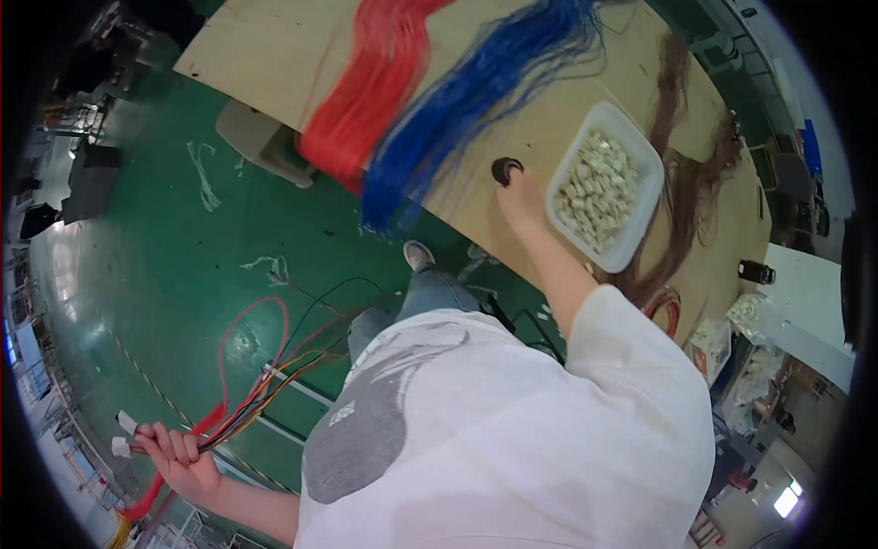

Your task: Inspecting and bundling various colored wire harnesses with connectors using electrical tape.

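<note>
My left hand, out at the lower left, is closed around a bundle of wires in red, black, yellow and other colours. White plastic connectors stick out past the fingers on one end, while the loose wire ends trail toward my legs. Over the table, my right hand grips a small black ring that looks like a roll of tape. Right beside that hand stands a white plastic tub holding many small off-white connectors.
On the wooden table lie long bundles of red wires, blue wires and brown wires. A beige stool is partly under the table edge. Bags of white parts sit at the right. Wire scraps litter the green floor.
</note>
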The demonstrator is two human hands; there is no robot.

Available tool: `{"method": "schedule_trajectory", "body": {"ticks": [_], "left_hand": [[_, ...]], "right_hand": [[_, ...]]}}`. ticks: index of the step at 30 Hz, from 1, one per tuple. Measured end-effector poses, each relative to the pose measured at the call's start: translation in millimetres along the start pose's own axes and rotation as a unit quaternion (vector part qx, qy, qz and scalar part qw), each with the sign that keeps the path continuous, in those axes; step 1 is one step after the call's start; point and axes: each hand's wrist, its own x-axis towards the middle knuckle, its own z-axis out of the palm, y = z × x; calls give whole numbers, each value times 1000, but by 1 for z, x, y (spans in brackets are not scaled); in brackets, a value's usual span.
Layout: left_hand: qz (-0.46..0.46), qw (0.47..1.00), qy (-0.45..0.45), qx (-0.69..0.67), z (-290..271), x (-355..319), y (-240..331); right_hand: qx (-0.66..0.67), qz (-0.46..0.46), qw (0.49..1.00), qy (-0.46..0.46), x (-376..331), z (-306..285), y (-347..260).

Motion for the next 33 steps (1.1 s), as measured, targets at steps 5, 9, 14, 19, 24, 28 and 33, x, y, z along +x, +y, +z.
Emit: {"method": "schedule_trajectory", "body": {"ticks": [5,9,14,19,24,28,33], "left_hand": [[-20,999,-33,-3,-12,68,2],[-10,1000,7,3,-27,117,3],[-38,999,27,-5,-54,188,5],[-112,992,39,-33,-94,269,17],[-168,985,42,-7,-127,325,28],[-196,978,74,-13,-139,364,25],[-232,969,83,2,-125,394,15]], "right_hand": [[79,-35,994,66,42,2,-58],[136,-117,983,40,89,27,-171],[91,-148,985,11,164,87,-292],[1,-85,996,-23,226,149,-367],[-53,-35,994,-86,233,138,-400],[-71,-24,993,-91,246,121,-405],[-46,49,997,-43,297,118,-368]]}}
